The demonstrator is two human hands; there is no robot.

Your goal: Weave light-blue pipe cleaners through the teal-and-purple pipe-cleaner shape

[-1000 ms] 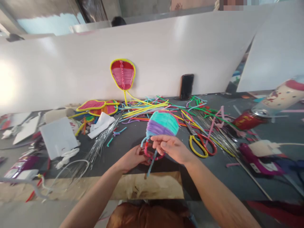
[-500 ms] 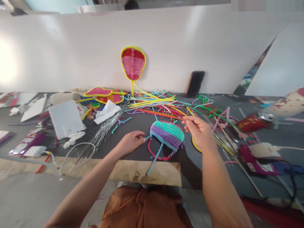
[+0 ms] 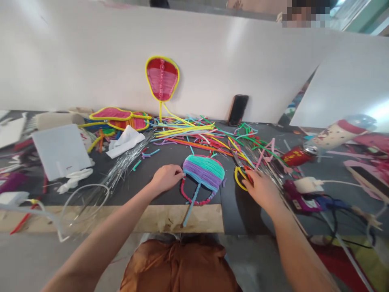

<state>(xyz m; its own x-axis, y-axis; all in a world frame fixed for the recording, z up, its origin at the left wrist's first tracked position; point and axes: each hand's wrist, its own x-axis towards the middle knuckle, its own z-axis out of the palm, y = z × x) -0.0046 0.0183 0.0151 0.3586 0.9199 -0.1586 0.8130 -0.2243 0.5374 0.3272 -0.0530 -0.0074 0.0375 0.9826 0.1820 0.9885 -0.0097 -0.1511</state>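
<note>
A fan-shaped pipe-cleaner piece [image 3: 204,172] lies on the dark table. Its upper part is filled with turquoise, purple and blue rows. Below them the pink-red rim stands around a gap, crossed by a light blue stem. My left hand [image 3: 167,177] pinches the piece at its left edge. To the right, my right hand [image 3: 263,190] has its fingers closed at the handles of scissors [image 3: 238,180] with yellow and red grips. The scissors lie on the table, blades pointing away from me; the hand partly hides the handles.
Loose pipe cleaners [image 3: 188,130] are heaped behind the piece. A finished red-pink fan [image 3: 162,79] stands against the white board [image 3: 106,61], a phone [image 3: 238,109] to its right. Silver wires [image 3: 121,162] lie left; a red can [image 3: 299,155] and cables are at right.
My right hand has moved down and right, from above the piece's upper right side to the scissors. My left hand stays at the piece's left edge. The view has shifted right.
</note>
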